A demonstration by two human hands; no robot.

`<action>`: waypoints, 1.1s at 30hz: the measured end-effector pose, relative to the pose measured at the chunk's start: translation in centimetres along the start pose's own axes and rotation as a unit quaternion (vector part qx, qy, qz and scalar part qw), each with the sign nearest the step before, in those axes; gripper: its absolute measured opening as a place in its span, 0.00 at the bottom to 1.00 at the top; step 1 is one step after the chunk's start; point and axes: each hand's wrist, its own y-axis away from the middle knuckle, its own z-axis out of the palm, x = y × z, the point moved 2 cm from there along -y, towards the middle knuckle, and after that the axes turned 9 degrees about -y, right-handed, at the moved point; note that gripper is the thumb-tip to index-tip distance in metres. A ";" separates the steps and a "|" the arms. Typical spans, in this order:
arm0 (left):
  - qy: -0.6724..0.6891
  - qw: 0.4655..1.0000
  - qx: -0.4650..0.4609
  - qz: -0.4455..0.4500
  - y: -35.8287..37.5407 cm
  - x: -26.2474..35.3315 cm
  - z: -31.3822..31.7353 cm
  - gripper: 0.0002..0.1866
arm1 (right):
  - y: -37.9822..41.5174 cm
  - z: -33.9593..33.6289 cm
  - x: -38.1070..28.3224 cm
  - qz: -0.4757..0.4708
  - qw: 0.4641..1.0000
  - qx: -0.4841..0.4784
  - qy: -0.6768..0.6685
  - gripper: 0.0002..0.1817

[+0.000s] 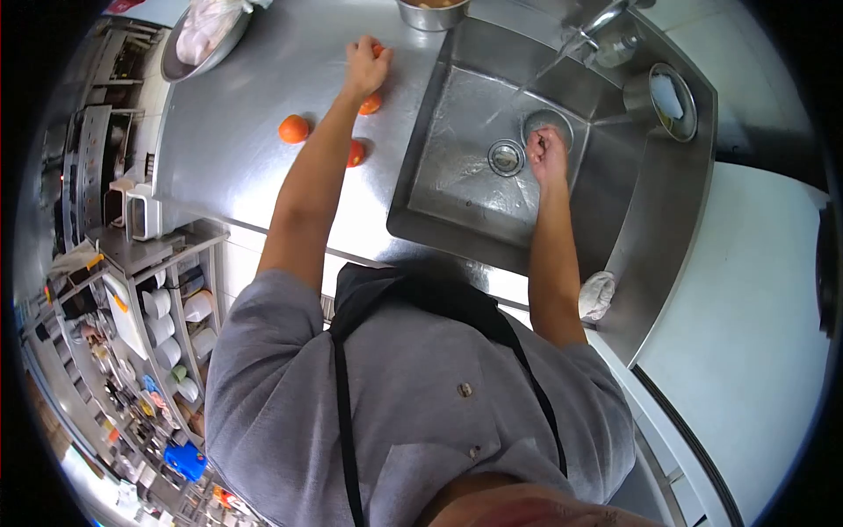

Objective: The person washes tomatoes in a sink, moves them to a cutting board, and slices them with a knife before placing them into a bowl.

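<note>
On the steel counter at the upper middle, my left hand (366, 68) is closed on a tomato (378, 50), which shows only in part behind the fingers. Nearby lie three more tomatoes, one (293, 129) apart to the left, one (370, 104) beside my wrist and one (356, 153) partly behind my forearm. My right hand (548, 155) is in the sink (457, 132), fingers curled, in front of a round metal bowl (555, 120). What those fingers hold, if anything, is hidden. Water runs from the faucet (606, 18) into the sink.
A bowl (174, 63) with a plastic bag stands at the counter's upper left, and a metal pot (432, 17) stands behind the sink. At the right are a tilted metal container (688, 123) and a crumpled cloth (597, 296). Shelves (132, 263) hold dishes at the left.
</note>
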 end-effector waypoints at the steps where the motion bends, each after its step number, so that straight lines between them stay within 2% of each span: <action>1: -0.050 0.999 -0.003 -0.010 0.1 -2.3 0.5 0.27 | -0.2 -0.2 0.4 0.022 1.000 -0.007 0.011 0.05; 2: -0.048 0.999 0.002 -0.015 0.5 -2.3 -0.3 0.27 | -0.5 -0.3 0.7 0.024 1.000 -0.012 0.016 0.05; 4: -0.176 0.982 -0.032 -0.063 1.1 -1.1 -2.9 0.28 | -1.1 -0.1 1.1 0.057 0.997 -0.033 0.030 0.05; 7: -0.183 0.979 0.005 -0.087 2.1 -2.1 -6.6 0.28 | -0.8 0.8 0.8 0.039 0.995 -0.068 0.055 0.05; 9: -0.170 0.977 0.028 -0.122 4.5 -5.2 -9.7 0.33 | -0.1 0.9 0.5 0.039 0.997 -0.058 0.045 0.05; 11: -0.335 0.883 0.046 -0.325 9.2 -5.0 -10.9 0.40 | 0.4 1.0 0.4 0.036 0.998 -0.046 0.033 0.04; 13: -0.262 0.882 -0.076 -0.384 11.1 -5.3 -12.4 0.42 | 0.9 0.6 0.9 0.046 0.998 0.027 0.027 0.05; 14: -0.263 0.883 -0.076 -0.382 11.1 -5.9 -12.5 0.42 | 1.3 0.9 1.1 0.045 0.998 0.028 0.025 0.05; 16: -0.180 0.951 0.009 -0.251 10.5 -6.2 -12.1 0.36 | 1.8 1.7 1.0 0.029 0.995 -0.035 0.085 0.07; 17: -0.179 0.953 0.007 -0.246 10.4 -4.8 -12.1 0.36 | 2.0 2.0 0.6 0.025 0.996 -0.032 0.083 0.07; 18: -0.076 0.984 0.073 -0.141 9.8 -1.5 -12.7 0.34 | 1.8 2.6 0.1 0.020 0.987 -0.067 0.148 0.08; 19: 0.031 0.990 0.133 -0.031 9.4 1.6 -12.9 0.32 | 1.8 3.2 -0.4 0.014 0.972 -0.097 0.212 0.08; 20: 0.037 0.991 0.128 -0.021 8.9 3.9 -12.3 0.32 | 2.2 5.0 -0.6 -0.051 0.956 -0.111 0.267 0.08; 21: 0.130 0.989 0.056 0.048 8.3 6.6 -11.0 0.31 | 2.8 7.3 -0.7 -0.117 0.932 -0.119 0.323 0.09; 22: 0.223 0.968 -0.023 0.115 8.0 9.0 -9.3 0.30 | 2.9 9.2 -1.0 -0.194 0.909 -0.170 0.326 0.10; 23: 0.236 0.963 -0.039 0.128 7.5 10.9 -7.6 0.30 | 2.9 10.9 -1.4 -0.269 0.878 -0.217 0.332 0.12; 25: 0.321 0.922 -0.155 0.148 6.2 14.7 -3.6 0.30 | 2.8 13.8 -2.9 -0.293 0.833 -0.240 0.402 0.12; 27: 0.352 0.898 -0.215 0.151 5.0 17.4 -0.9 0.31 | 3.3 15.6 -5.1 -0.277 0.795 -0.215 0.495 0.11; 28: 0.373 0.881 -0.257 0.139 4.5 18.5 0.3 0.32 | 3.0 15.4 -5.9 -0.285 0.794 -0.202 0.498 0.11; 30: 0.372 0.871 -0.280 0.158 3.9 20.8 1.3 0.35 | 1.9 15.1 -6.9 -0.306 0.771 -0.200 0.521 0.10; 32: 0.400 0.853 -0.317 0.109 3.4 21.8 2.6 0.36 | 0.5 13.9 -7.5 -0.290 0.792 -0.191 0.503 0.09; 33: 0.367 0.863 -0.315 0.148 2.8 22.2 3.5 0.37 | -0.8 13.2 -7.5 -0.301 0.816 -0.182 0.458 0.10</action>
